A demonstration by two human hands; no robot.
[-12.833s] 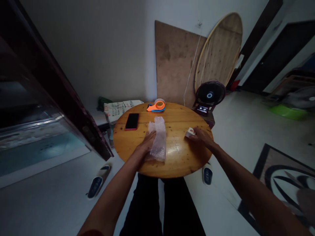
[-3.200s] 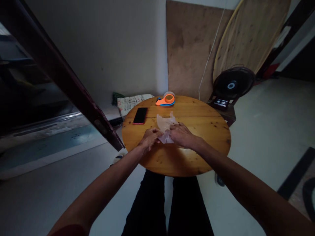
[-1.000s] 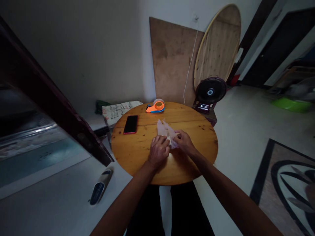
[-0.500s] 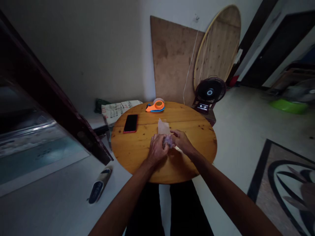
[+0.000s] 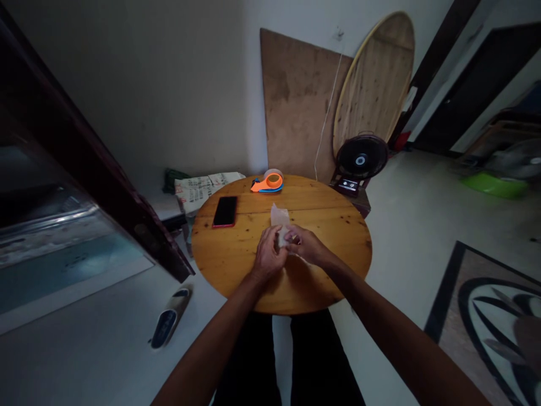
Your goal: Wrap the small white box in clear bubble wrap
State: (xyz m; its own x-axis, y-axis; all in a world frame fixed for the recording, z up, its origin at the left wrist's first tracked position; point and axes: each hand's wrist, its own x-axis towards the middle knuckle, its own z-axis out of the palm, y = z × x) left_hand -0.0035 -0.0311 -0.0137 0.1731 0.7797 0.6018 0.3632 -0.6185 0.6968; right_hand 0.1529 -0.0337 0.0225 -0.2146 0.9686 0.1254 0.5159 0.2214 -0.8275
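A pale, translucent sheet of wrap (image 5: 279, 216) lies on the round wooden table (image 5: 228, 254), its far end flat and its near part between my hands. My left hand (image 5: 269, 251) has its fingers curled round the left side of the wrap. On the right side, my right hand (image 5: 305, 243) pinches a crumpled purplish part of it. What the wrap encloses, if anything, is hidden. Beyond the sheet sits an orange and blue tape dispenser (image 5: 269, 182). A black phone with a red edge (image 5: 225, 211) lies to the left.
A dark fan (image 5: 361, 158) stands behind the table's right side, near a leaning round board (image 5: 376, 79) and a brown panel (image 5: 296, 101). A printed sack (image 5: 205, 189) is at the table's back left. A slipper (image 5: 169, 320) lies on the floor.
My right hand has drawn in its fingers around the wrap. The purplish bundle shows less, and more flat, pale wrap is visible between my hands.
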